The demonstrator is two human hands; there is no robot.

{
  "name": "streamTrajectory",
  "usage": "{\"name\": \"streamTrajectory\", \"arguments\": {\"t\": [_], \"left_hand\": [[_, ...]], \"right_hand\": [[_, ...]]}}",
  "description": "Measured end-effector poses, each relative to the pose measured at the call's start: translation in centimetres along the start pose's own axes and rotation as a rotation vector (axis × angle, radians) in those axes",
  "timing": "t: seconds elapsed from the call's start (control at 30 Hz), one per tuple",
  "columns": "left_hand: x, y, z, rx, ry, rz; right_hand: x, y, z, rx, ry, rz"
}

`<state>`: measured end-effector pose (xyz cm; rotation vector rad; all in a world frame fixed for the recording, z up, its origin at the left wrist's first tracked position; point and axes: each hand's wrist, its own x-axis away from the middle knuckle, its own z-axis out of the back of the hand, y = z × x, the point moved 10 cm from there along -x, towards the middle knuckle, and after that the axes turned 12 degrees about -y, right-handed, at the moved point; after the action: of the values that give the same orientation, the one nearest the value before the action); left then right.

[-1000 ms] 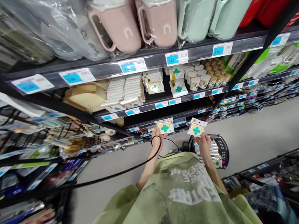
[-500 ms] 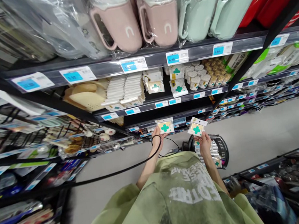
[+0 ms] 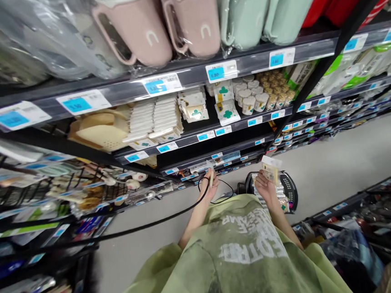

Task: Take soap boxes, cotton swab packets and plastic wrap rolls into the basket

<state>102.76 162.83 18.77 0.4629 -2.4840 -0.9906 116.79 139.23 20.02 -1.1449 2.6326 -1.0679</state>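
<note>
My left hand [image 3: 209, 188] is closed on a small flat packet [image 3: 212, 177], which is turned nearly edge-on. A black cable loops beside that hand. On the other side, my right hand [image 3: 265, 188] grips a second small clear packet [image 3: 270, 170] with a pale header; it is blurred and its contents cannot be made out. Beneath the right hand sits a black shopping basket [image 3: 291, 193] with several packets inside. Similar clover-marked packets [image 3: 227, 112] lie on the shelf in front.
Pink mugs [image 3: 137, 30] and mint mugs [image 3: 247, 16] in plastic stand on the upper shelf. Below are tubs of toothpick-like sticks [image 3: 254, 96] and wooden-coloured scoops [image 3: 100, 129]. A black cable [image 3: 147, 226] crosses from the left. Another rack [image 3: 352, 219] borders the aisle at right.
Both packets have been turned: the left one from face-on to edge-on, the right one so its green clover no longer shows. The right hand has rotated; the view has shifted slightly.
</note>
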Motion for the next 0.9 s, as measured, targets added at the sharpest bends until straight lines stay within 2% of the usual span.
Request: {"name": "streamTrajectory", "arguments": {"t": [0.1,0.3,0.47,0.67,0.9], "left_hand": [[1.2,-2.3,-1.2,0.117,-0.057,0.121],[2.5,-5.5,-3.1,0.351,-0.082,0.275],[2.4,-6.1,-3.0,0.317,-0.068,0.337],[2.5,-6.5,-3.8,0.377,-0.103,0.359],[2.9,-7.2,-4.0,0.502,-0.073,0.405]], "right_hand": [[0.9,-0.4,0.0,-0.086,-0.011,0.038],[1.9,-1.4,2.1,-0.203,0.066,0.143],[2.4,-1.3,2.4,-0.187,0.038,0.134],[2.5,-1.3,2.1,-0.126,0.014,0.129],[2.1,0.0,1.6,-0.418,-0.06,0.066]]}}
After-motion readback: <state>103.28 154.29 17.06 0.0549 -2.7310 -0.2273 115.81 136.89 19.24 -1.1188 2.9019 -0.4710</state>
